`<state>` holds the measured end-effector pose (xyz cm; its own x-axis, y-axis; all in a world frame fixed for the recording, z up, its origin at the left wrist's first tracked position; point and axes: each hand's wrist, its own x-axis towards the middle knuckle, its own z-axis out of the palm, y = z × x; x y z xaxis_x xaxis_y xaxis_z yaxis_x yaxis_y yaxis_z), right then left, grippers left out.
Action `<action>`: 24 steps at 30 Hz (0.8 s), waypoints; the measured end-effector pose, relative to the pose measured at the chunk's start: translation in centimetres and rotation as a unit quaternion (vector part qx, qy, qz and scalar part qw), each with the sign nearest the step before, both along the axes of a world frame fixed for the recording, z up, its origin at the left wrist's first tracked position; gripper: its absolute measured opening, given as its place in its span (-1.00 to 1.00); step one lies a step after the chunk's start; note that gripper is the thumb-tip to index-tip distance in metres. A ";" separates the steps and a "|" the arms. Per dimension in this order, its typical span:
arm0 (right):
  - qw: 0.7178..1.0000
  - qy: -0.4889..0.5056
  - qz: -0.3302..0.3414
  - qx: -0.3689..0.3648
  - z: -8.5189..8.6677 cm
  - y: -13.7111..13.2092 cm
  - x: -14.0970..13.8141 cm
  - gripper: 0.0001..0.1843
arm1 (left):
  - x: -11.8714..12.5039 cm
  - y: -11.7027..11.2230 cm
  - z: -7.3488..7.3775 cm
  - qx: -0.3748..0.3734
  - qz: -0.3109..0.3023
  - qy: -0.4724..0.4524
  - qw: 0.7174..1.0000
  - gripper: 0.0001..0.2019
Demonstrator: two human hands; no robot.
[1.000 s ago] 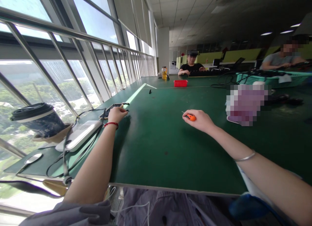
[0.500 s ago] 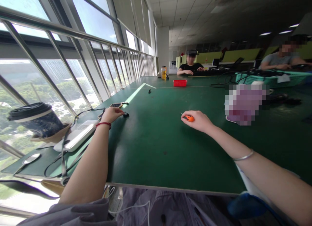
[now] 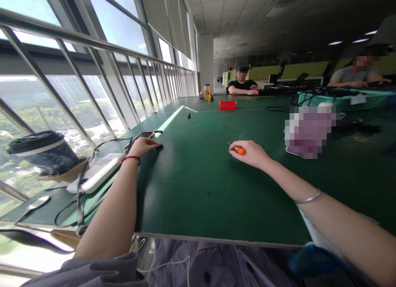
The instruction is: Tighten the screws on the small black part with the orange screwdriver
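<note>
While gripping orange screwdriver [image 3: 239,150] in closed right hand [image 3: 250,153], rests left hand [image 3: 142,147], half-curled, by small black part [image 3: 159,145] at fingertips; hold unclear. Pickup stage, seemingly; calls for secure pinch.

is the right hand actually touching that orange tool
Touching. The head view shows the right hand closed around the orange tool, fingers over its handle, only the end and thin tip sticking out.
</note>
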<state>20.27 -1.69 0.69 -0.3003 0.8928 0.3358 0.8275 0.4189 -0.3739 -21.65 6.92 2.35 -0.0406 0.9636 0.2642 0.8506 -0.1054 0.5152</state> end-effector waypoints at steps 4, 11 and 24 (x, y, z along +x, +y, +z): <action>1.000 -0.002 0.002 -0.009 0.1 0.0 0.0 -0.75 | -0.1 0.1 -0.1 -0.002 0.005 0.001 1.000 -0.70; 1.000 -0.006 -0.002 -0.014 0.1 0.0 0.0 -0.74 | -0.3 0.4 -0.3 -0.003 0.003 -0.007 1.000 -0.71; 0.995 0.085 -0.026 0.038 0.9 -0.8 -0.6 -0.69 | 3.7 0.7 -0.8 -0.004 -0.057 -0.023 0.998 -0.75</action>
